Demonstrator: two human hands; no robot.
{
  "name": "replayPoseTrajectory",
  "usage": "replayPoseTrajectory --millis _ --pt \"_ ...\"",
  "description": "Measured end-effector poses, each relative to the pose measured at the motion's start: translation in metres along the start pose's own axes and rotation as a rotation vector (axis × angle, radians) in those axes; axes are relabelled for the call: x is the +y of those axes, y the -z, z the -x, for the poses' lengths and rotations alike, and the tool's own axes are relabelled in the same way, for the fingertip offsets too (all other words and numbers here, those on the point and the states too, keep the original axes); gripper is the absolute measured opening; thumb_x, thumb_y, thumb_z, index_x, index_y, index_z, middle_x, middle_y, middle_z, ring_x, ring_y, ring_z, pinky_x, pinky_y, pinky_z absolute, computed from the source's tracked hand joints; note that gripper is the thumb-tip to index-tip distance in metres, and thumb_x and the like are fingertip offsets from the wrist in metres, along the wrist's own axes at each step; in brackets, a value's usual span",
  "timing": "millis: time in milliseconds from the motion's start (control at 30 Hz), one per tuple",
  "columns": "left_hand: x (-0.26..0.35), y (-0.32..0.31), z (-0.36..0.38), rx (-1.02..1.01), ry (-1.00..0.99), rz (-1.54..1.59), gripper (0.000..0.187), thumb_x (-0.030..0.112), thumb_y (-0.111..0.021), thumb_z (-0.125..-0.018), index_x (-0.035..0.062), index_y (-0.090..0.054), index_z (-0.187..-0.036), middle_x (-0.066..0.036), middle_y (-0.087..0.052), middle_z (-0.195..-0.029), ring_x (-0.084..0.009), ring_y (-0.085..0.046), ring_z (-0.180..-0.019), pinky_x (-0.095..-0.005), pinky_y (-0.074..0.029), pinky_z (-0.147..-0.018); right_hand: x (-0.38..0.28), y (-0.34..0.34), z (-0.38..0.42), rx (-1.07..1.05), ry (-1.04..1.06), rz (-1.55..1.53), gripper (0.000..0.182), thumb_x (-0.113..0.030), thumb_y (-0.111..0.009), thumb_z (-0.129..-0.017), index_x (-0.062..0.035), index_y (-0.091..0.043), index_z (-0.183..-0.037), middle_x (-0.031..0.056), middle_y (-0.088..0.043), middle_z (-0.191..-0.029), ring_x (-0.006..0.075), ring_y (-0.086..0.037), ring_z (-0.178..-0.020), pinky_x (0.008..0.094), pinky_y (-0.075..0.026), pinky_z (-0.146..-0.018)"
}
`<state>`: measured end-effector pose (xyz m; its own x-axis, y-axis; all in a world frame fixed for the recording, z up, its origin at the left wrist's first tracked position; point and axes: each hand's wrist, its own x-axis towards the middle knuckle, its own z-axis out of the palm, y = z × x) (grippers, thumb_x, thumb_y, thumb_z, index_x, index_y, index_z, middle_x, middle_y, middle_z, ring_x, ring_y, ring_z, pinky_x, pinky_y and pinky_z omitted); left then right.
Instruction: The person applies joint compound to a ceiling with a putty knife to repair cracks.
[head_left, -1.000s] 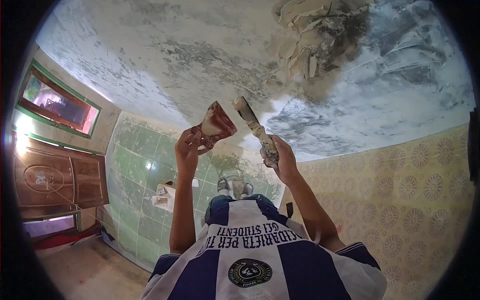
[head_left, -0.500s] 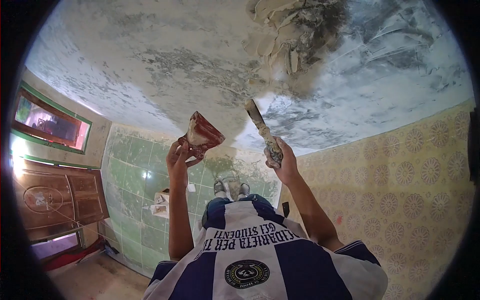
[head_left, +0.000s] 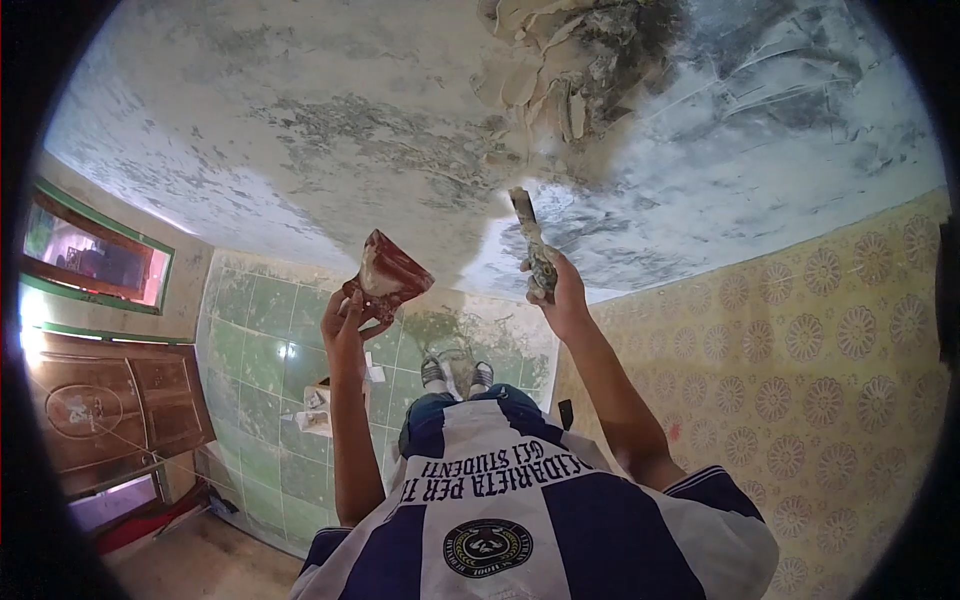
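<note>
In my left hand (head_left: 345,325) is a red, flat, wide-edged spreader (head_left: 402,275) with pale putty smeared on its face. My fingers close around its narrow lower end. My right hand (head_left: 563,300) grips the plaster-crusted handle of a putty knife (head_left: 527,222), its narrow blade pointing up toward the wall. Both tools are held apart, in front of a grey, blotchy plastered wall (head_left: 330,170). Above the knife, a rough patch of thick beige putty (head_left: 550,75) surrounds a dark area on that wall.
Green floor tiles (head_left: 262,350) lie below, where my feet (head_left: 455,375) stand. A small open box (head_left: 318,408) sits on the floor to the left. A wooden door (head_left: 110,405) and a window (head_left: 95,245) are at far left; a patterned yellow wall (head_left: 780,400) stands at right.
The view has shifted slightly. The red spreader has moved a little left and tilted, while the putty knife has shifted slightly right and up. Both hands keep their hold.
</note>
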<state>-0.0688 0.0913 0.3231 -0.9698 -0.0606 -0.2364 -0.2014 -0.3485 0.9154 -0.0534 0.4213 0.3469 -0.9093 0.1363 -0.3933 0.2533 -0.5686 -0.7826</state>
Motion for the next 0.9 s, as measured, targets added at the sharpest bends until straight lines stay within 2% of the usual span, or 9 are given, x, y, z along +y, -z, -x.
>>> replayPoseTrajectory --millis 67,133,267,333,567,767,833,900 --pt "0.0 0.002 -0.001 0.013 0.005 -0.015 0.029 0.022 -0.059 -0.099 0.0036 -0.057 -0.121 -0.01 -0.067 -0.102 -0.0196 -0.071 -0.088 -0.0382 -0.064 -0.069 -0.002 -0.003 -0.004 0.005 0.021 0.01 0.03 -0.034 -0.046 -0.101 -0.0074 -0.056 -0.112 0.0075 -0.064 -0.088 0.0096 -0.043 -0.052 0.0281 -0.038 -0.049" --pt "0.0 0.005 -0.002 0.021 0.015 -0.008 0.026 0.023 -0.06 -0.098 0.0052 -0.059 -0.118 -0.011 -0.067 -0.105 -0.0215 -0.07 -0.092 -0.0393 -0.063 -0.07 -0.004 -0.004 -0.008 0.0 0.016 -0.014 0.03 -0.031 -0.045 -0.101 -0.0059 -0.052 -0.114 0.0129 -0.067 -0.093 0.011 -0.047 -0.052 0.0277 -0.038 -0.047" --pt "-0.005 0.009 -0.008 0.021 -0.009 0.007 0.029 0.022 -0.06 -0.098 0.0031 -0.057 -0.12 -0.012 -0.068 -0.102 -0.0204 -0.071 -0.089 -0.0393 -0.064 -0.068 -0.009 -0.01 -0.012 0.025 0.004 -0.028 0.029 -0.031 -0.046 -0.1 -0.0064 -0.053 -0.114 0.0135 -0.068 -0.093 0.011 -0.047 -0.053 0.0277 -0.038 -0.047" --pt "-0.002 0.009 -0.009 0.005 0.004 -0.02 0.028 0.022 -0.06 -0.098 0.0033 -0.057 -0.119 -0.012 -0.068 -0.101 -0.0203 -0.071 -0.088 -0.0392 -0.065 -0.068 -0.013 -0.017 -0.012 0.08 -0.011 -0.017 0.028 -0.031 -0.047 -0.1 -0.0075 -0.053 -0.113 0.0121 -0.068 -0.092 0.0104 -0.048 -0.053 0.0273 -0.039 -0.047" --pt "-0.004 0.008 -0.015 0.015 0.016 -0.018 0.028 0.023 -0.06 -0.099 0.0028 -0.059 -0.118 -0.01 -0.068 -0.101 -0.0196 -0.07 -0.086 -0.0384 -0.064 -0.069 -0.023 -0.023 -0.018 0.071 -0.017 -0.023 0.025 -0.031 -0.048 -0.1 -0.01 -0.055 -0.112 0.0096 -0.068 -0.09 0.0092 -0.049 -0.054 0.025 -0.038 -0.046" --pt "-0.005 0.008 -0.018 -0.011 -0.005 0.015 0.028 0.023 -0.06 -0.099 0.0037 -0.059 -0.119 -0.01 -0.068 -0.102 -0.0199 -0.07 -0.088 -0.0384 -0.063 -0.069 -0.031 -0.032 -0.029 0.151 -0.068 -0.074 0.023 -0.035 -0.054 -0.098 -0.0125 -0.057 -0.102 0.0062 -0.065 -0.085 0.0102 -0.047 -0.053 0.0277 -0.039 -0.049" --pt "-0.002 0.006 -0.018 -0.019 -0.004 0.007 0.027 0.023 -0.059 -0.099 0.0043 -0.059 -0.119 -0.009 -0.068 -0.101 -0.0193 -0.07 -0.088 -0.038 -0.063 -0.069 -0.033 -0.032 -0.035 0.026 -0.078 -0.195 0.023 -0.036 -0.056 -0.097 -0.013 -0.057 -0.101 0.0038 -0.061 -0.079 0.0108 -0.046 -0.053 0.0293 -0.038 -0.05" --pt "-0.003 0.007 -0.018 -0.022 -0.001 0.003 0.027 0.023 -0.059 -0.099 0.0045 -0.059 -0.119 -0.009 -0.068 -0.101 -0.0189 -0.07 -0.088 -0.0376 -0.063 -0.069 -0.036 -0.039 -0.04 0.005 -0.079 -0.247 0.023 -0.037 -0.057 -0.097 -0.0132 -0.057 -0.098 0.0023 -0.059 -0.075 0.0094 -0.044 -0.05 0.0276 -0.038 -0.049"
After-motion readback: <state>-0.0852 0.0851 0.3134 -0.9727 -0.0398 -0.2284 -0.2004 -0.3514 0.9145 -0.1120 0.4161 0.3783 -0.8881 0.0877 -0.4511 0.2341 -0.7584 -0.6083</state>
